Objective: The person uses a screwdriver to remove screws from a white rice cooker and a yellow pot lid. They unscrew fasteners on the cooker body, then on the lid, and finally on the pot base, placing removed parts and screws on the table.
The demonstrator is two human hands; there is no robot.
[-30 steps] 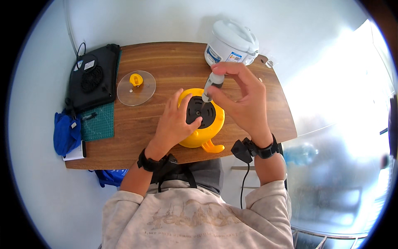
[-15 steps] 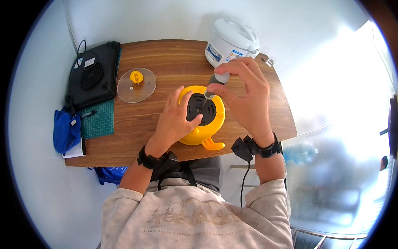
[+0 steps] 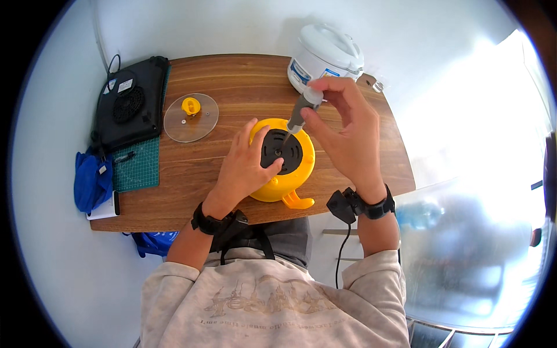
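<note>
A yellow electric pot (image 3: pixel 301 165) lies upside down on the table, its round black base plate (image 3: pixel 293 156) facing up and its handle (image 3: pixel 299 201) toward me. My left hand (image 3: pixel 246 162) grips the pot from the left, thumb on the black plate and fingers around the far rim. My right hand (image 3: pixel 351 127) pinches the grey handle of a screwdriver (image 3: pixel 303 111) between thumb and fingers. The screwdriver stands tilted, with its tip down at the middle of the plate. Whether a screw sits under the tip is too small to tell.
Left of the pot lies a glass lid (image 3: pixel 200 126) carrying a yellow knob (image 3: pixel 191 106) and small parts. A black induction cooker (image 3: pixel 151 101), a green cutting mat (image 3: pixel 145 168) and a blue cloth pouch (image 3: pixel 93 182) are farther left. At the back right stands a white rice cooker (image 3: pixel 328 49).
My right hand's fingers have loosened and shifted around the top of the screwdriver, uncovering more of its handle. The screwdriver leans a little differently; my left hand and the pot stay put.
</note>
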